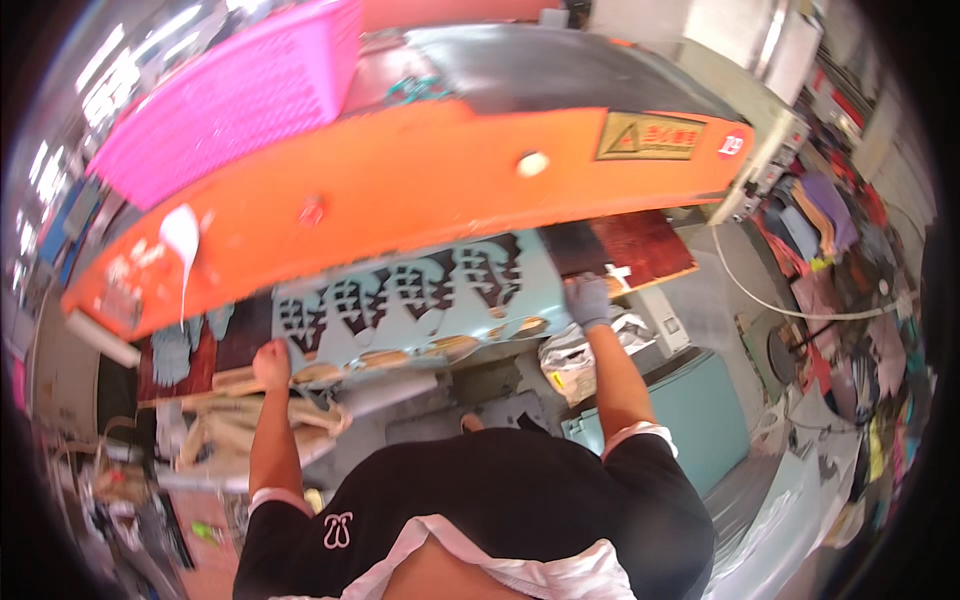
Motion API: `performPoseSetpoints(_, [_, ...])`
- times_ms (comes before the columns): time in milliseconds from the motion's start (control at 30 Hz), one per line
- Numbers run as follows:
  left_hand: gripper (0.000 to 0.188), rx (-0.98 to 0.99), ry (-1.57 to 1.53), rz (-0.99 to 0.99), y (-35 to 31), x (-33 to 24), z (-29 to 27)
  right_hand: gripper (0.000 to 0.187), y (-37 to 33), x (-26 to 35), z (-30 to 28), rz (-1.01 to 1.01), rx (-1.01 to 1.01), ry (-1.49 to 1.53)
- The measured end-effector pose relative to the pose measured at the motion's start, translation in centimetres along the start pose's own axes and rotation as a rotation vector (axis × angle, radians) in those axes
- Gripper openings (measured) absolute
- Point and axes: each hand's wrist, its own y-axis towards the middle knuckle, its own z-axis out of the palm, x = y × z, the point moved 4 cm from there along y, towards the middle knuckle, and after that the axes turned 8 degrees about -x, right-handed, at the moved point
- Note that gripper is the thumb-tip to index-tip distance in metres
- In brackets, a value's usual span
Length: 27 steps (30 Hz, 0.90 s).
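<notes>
A pale blue-green sheet point(545, 285) lies across the dark red work board point(645, 247), with several rows of cut-out shapes showing dark through it. Its near edge is ragged and hangs over the front of the board. My left hand point(271, 365), bare, is closed in a fist at the near left corner of the sheet. At the opposite end my right hand point(587, 300), in a grey glove, closes on the sheet's right edge; its fingertips are partly hidden and slightly blurred.
An orange machine beam point(420, 175) spans just beyond the sheet, with a pink basket point(250, 100) on top at left. Grey-blue gloves point(172, 352) lie at the board's left end. Blue-green sheets point(700, 415) are stacked low at right. A white hose point(790, 313) curves at right.
</notes>
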Motion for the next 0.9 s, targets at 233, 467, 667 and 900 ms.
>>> performPoseSetpoints(233, [0.038,-0.023,-0.03,0.003,0.8,-3.3,-2.0,0.018,-0.7,-0.4,-0.1,0.076,-0.212,0.21])
performPoseSetpoints(467, [0.033,0.065,-0.039,0.106,1.6,-4.6,-2.8,0.029,1.7,1.0,-1.1,0.306,-0.008,0.164])
performPoseSetpoints(667, [0.034,0.154,-0.045,0.136,2.4,-4.8,-3.0,0.072,13.8,11.6,6.2,0.173,0.066,0.23])
performPoseSetpoints(900, [0.035,0.114,-0.064,0.162,2.2,-5.0,-3.1,0.092,21.4,16.6,11.6,0.434,0.693,-0.122])
